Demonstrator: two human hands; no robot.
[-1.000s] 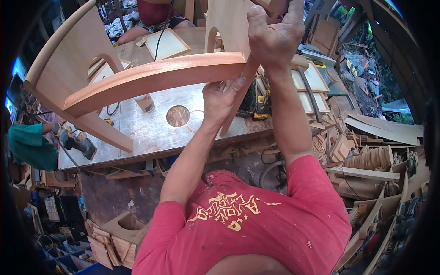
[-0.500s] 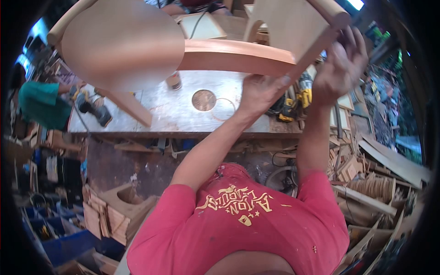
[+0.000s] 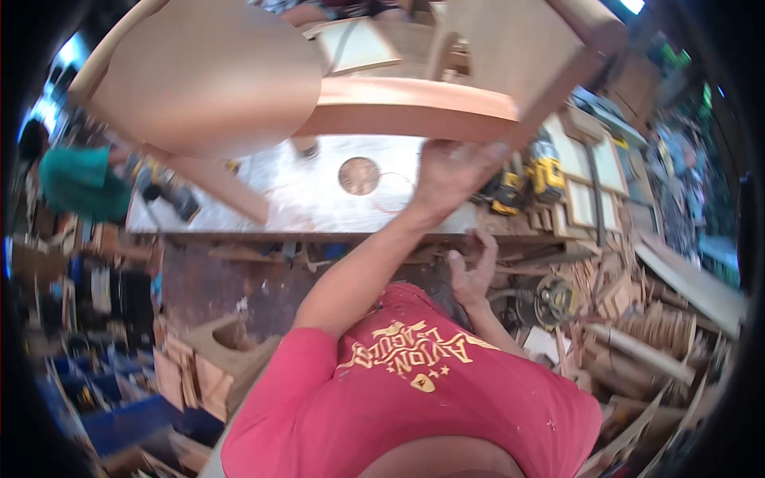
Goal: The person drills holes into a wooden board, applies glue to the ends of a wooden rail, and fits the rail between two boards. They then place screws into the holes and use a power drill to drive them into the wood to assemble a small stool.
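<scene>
A wooden frame point(image 3: 414, 119), perhaps a chair, stands at the top of the view, with a curved front rail and slanting legs. My left hand point(image 3: 458, 175) is closed round its lower right corner, where the rail meets a leg; some fingers are hidden behind the wood. Off the frame, my right hand point(image 3: 476, 271) is low in front of the bench edge, fingers apart and slightly curled, with nothing in it. A blurred oval covers the frame's left part.
The pale bench top point(image 3: 319, 195) has a round hole. Yellow cordless drills point(image 3: 546, 167) lie at its right. A person in a teal shirt point(image 3: 84, 183) is at the left by a power tool point(image 3: 179, 199). Wood blocks point(image 3: 211, 366) and a blue crate point(image 3: 131, 422) fill the lower left.
My right hand has come away from the frame's upper right and dropped to below the bench edge. My left hand stays at the frame's corner. The frame sits slightly lower in view.
</scene>
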